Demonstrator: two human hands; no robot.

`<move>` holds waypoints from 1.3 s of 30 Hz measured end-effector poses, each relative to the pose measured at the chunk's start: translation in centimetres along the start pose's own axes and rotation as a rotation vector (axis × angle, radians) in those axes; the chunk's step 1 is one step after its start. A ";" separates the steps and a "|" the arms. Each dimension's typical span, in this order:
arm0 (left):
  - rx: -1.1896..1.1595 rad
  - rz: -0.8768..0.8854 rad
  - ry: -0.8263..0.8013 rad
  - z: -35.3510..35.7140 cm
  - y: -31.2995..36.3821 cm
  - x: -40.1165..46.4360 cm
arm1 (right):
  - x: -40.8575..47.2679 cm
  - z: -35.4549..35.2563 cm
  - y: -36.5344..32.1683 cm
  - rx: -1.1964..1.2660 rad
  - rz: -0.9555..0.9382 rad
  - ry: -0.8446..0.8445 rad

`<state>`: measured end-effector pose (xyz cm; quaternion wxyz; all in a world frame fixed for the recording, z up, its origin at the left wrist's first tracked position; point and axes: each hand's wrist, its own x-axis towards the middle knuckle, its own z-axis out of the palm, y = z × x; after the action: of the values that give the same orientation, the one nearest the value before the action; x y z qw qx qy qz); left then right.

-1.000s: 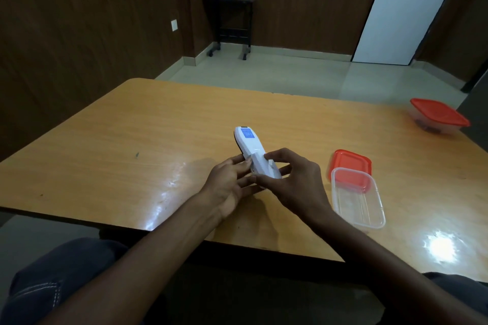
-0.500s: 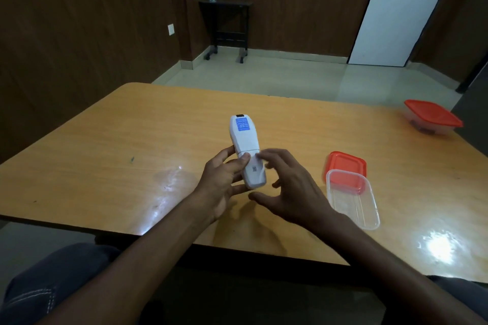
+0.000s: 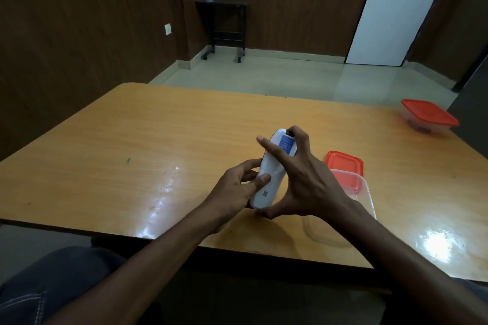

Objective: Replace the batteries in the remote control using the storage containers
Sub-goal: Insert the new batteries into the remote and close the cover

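The remote [image 3: 273, 171] was above the table [image 3: 132, 140], back side up, partly hidden by both hands. The left hand [image 3: 237, 187] gripped its near end, thumb on top; the right hand [image 3: 301, 182] spanned it — fingers spread, curled around the far tip. The open box [image 3: 367, 192] was partly covered by the right wrist — its red lid [image 3: 344, 166] under it. A closed box [image 3: 429, 117] stood far right; its contents were unclear. Behind were dark walls and a white door [image 3: 396, 13].

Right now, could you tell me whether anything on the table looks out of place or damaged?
Nothing stands out. The remote is held in both hands, back side up, the open clear container sits beside its red lid, and the lidded container rests near the far corner.
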<state>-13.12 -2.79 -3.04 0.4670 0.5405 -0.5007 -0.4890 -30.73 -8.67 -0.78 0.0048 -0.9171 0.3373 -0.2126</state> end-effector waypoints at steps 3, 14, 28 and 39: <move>-0.007 0.025 0.017 -0.2 0.1 0.0 | 0.1 -0.2 -0.4 0.008 -0.008 0.040; -0.441 -0.193 -0.087 -0.5 1.8 -0.4 | 0.0 -0.7 -0.6 0.106 0.030 0.095; -0.484 -0.198 0.262 -0.6 0.8 0.6 | -0.4 2.5 -1.5 0.376 0.068 -0.065; -0.456 -0.199 0.236 -0.2 1.0 0.6 | -0.5 2.5 -2.8 0.349 0.329 0.130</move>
<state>-13.02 -3.42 -2.10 0.5814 0.5213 -0.2643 -0.5661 -28.42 -6.56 -2.79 0.1761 -0.8193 0.4400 -0.3227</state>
